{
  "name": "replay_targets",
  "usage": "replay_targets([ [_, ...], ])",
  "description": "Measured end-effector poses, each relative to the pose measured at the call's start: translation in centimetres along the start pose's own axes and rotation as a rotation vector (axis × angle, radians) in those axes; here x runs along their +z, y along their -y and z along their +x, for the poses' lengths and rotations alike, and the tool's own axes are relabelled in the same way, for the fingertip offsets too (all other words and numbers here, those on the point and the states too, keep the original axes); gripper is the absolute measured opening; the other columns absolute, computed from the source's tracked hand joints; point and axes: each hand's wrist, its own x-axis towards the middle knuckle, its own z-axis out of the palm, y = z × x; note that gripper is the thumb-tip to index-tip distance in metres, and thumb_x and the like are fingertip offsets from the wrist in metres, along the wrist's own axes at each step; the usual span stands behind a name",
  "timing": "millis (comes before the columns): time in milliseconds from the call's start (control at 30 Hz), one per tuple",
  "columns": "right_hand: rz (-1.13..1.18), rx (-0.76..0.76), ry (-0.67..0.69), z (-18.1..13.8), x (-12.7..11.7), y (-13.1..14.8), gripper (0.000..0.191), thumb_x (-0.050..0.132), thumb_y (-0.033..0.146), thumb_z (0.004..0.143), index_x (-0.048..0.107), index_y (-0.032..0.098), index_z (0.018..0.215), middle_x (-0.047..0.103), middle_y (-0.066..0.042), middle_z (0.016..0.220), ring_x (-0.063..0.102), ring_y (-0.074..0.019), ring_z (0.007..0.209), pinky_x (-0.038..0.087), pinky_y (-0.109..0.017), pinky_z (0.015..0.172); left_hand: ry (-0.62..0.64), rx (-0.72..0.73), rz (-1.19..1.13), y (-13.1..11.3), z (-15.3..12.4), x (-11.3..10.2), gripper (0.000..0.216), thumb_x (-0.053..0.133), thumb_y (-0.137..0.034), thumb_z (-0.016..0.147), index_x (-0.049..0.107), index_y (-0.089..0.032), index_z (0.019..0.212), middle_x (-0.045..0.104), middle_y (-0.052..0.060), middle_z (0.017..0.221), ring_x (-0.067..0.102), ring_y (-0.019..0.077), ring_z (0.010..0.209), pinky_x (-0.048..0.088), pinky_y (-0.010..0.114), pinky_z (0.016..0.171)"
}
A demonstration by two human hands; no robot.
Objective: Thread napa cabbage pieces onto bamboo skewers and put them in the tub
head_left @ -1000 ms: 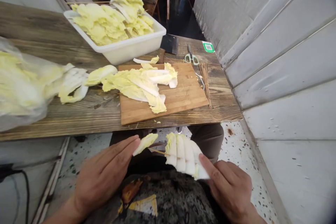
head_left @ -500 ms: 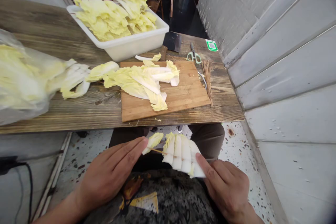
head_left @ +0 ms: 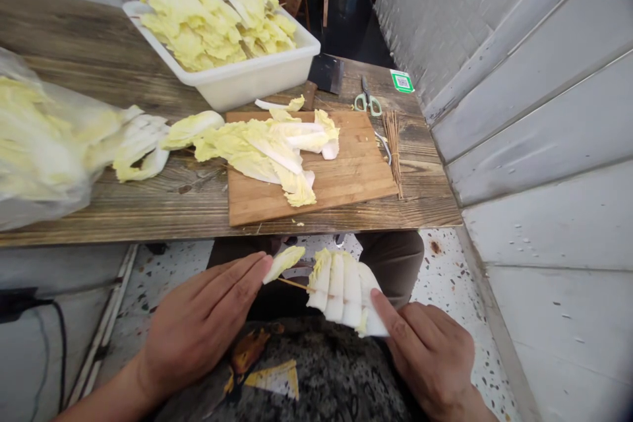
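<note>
Low in the head view, below the table edge, my left hand (head_left: 198,323) pinches a small yellow cabbage piece (head_left: 283,262) at its fingertips. That piece sits on the tip of a thin bamboo skewer (head_left: 293,283). My right hand (head_left: 430,356) grips the other end, where several white cabbage pieces (head_left: 343,290) are threaded side by side. The two hands are level, about a hand's width apart, over my lap.
A wooden table (head_left: 99,204) carries a cutting board (head_left: 346,178) with loose cabbage leaves (head_left: 262,148), a white tub (head_left: 247,82) heaped with cabbage, a bag of cabbage (head_left: 44,145) at left, a cleaver (head_left: 324,72), scissors (head_left: 366,102) and a bundle of skewers (head_left: 393,138). A grey wall stands at right.
The view has tilted slightly, so the table sits a little higher. Both hands keep their hold; the small piece has hardly shifted along the skewer.
</note>
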Motion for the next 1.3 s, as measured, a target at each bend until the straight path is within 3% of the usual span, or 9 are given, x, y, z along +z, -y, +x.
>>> replay_targets([
  [233, -0.001, 0.004, -0.023, 0.2, -0.1, 0.0, 0.028, 0.042, 0.013, 0.104, 0.066, 0.008, 0.119, 0.05, 0.002, 0.059, 0.041, -0.0141, 0.054, 0.029, -0.031, 0.052, -0.005, -0.019, -0.021, -0.5, -0.5, 0.5, 0.056, 0.043, -0.003, 0.096, 0.033, -0.007, 0.151, 0.076, 0.01, 0.109, 0.071, 0.0195, 0.1, 0.054, 0.03, 0.095],
  [700, -0.024, 0.009, -0.014, -0.1, 0.3, -0.1, 0.028, 0.043, 0.016, 0.104, 0.067, 0.009, 0.118, 0.051, 0.002, 0.061, 0.042, -0.0136, 0.054, 0.031, -0.03, 0.051, 0.005, 0.022, 0.0, -0.5, 0.0, 0.0, 0.066, 0.04, -0.002, 0.096, 0.014, -0.007, 0.157, 0.078, 0.011, 0.103, 0.072, 0.0197, 0.1, 0.054, 0.031, 0.094],
  [967, -0.039, 0.012, -0.022, 0.1, 0.2, 0.0, 0.029, 0.042, 0.013, 0.103, 0.068, 0.009, 0.115, 0.05, 0.003, 0.059, 0.043, -0.0139, 0.052, 0.031, -0.031, 0.05, 0.096, -0.026, -0.042, -0.5, -0.9, 0.3, 0.07, 0.043, -0.004, 0.095, 0.014, -0.013, 0.158, 0.074, 0.009, 0.119, 0.069, 0.0185, 0.107, 0.051, 0.029, 0.101],
  [1133, -0.029, 0.016, -0.006, 0.0, 0.3, 0.0, 0.029, 0.041, 0.013, 0.104, 0.066, 0.009, 0.119, 0.051, 0.002, 0.061, 0.043, -0.0138, 0.054, 0.031, -0.031, 0.051, 0.07, -0.069, -0.106, -1.0, -1.1, 0.9, 0.062, 0.034, -0.006, 0.097, 0.02, -0.012, 0.158, 0.072, 0.011, 0.123, 0.066, 0.0192, 0.113, 0.049, 0.03, 0.103],
  [1300, -0.023, 0.007, 0.009, -0.2, 0.2, -0.1, 0.028, 0.044, 0.011, 0.103, 0.065, 0.01, 0.121, 0.052, 0.003, 0.062, 0.043, -0.0137, 0.055, 0.03, -0.03, 0.053, 0.085, -0.051, -0.117, -1.0, -1.1, 0.6, 0.049, 0.038, -0.005, 0.095, 0.044, -0.01, 0.144, 0.071, 0.01, 0.124, 0.064, 0.0188, 0.115, 0.047, 0.031, 0.105],
])
